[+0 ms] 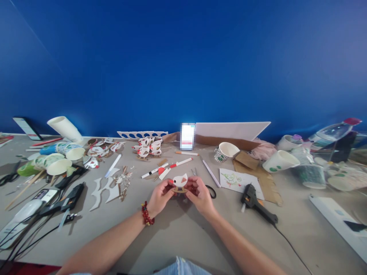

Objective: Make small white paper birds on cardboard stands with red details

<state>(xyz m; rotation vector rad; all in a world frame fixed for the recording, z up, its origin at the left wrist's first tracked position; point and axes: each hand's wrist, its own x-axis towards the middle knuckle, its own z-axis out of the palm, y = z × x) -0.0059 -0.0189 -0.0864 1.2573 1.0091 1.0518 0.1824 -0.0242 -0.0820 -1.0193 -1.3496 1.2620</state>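
Note:
Between my hands, just above the table, stands a small white paper bird [180,181] with a red beak and a brown curved rocker base. My left hand [159,196], with a red bead bracelet on its wrist, pinches the base from the left. On the opposite side my right hand [201,195] grips the base between thumb and fingers. Scissors with a black handle loop [211,191] lie partly behind my right hand. Beyond the bird are a red-marked marker [180,163] and a black-and-white marker [154,170].
Several similar birds [147,147] cluster at the back. White cut-out scraps [104,191] lie to the left. A black glue gun [258,204] with a trailing cord rests right, near a bird drawing [241,181]. Paper cups [226,151] and a lit phone [187,136] stand farther back.

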